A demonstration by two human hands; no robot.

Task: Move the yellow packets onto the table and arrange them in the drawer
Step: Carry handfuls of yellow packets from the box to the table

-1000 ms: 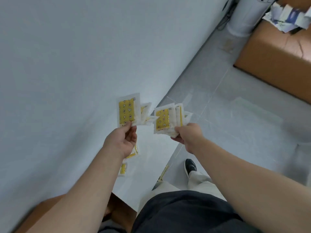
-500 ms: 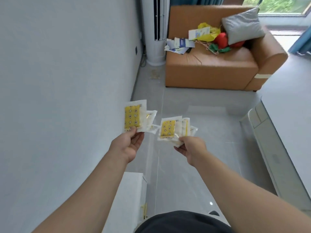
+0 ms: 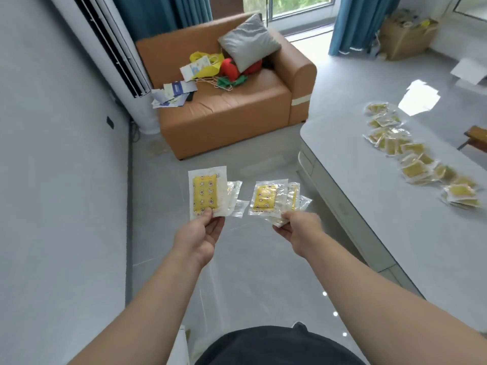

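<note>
My left hand [image 3: 199, 235] pinches a fan of yellow packets [image 3: 207, 192] in clear wrappers, held upright above the floor. My right hand [image 3: 299, 227] grips a second fan of yellow packets [image 3: 268, 197] just to the right of the first. Both bunches are at chest height in the middle of the view. To the right stands the grey table [image 3: 355, 159], and several more yellow packets [image 3: 411, 159] lie spread in a loose row on its top. A closed drawer front [image 3: 307, 164] shows on the table's near end.
An orange sofa [image 3: 232, 109] strewn with a grey cushion, bags and papers stands ahead. A white floor air conditioner [image 3: 118, 61] stands by the left wall. A cardboard box [image 3: 405, 38] sits at the back right, near blue curtains.
The view has swung up and right from the wall and floor to the room. The table with its packets has come into sight. Both hands keep holding their bunches.
</note>
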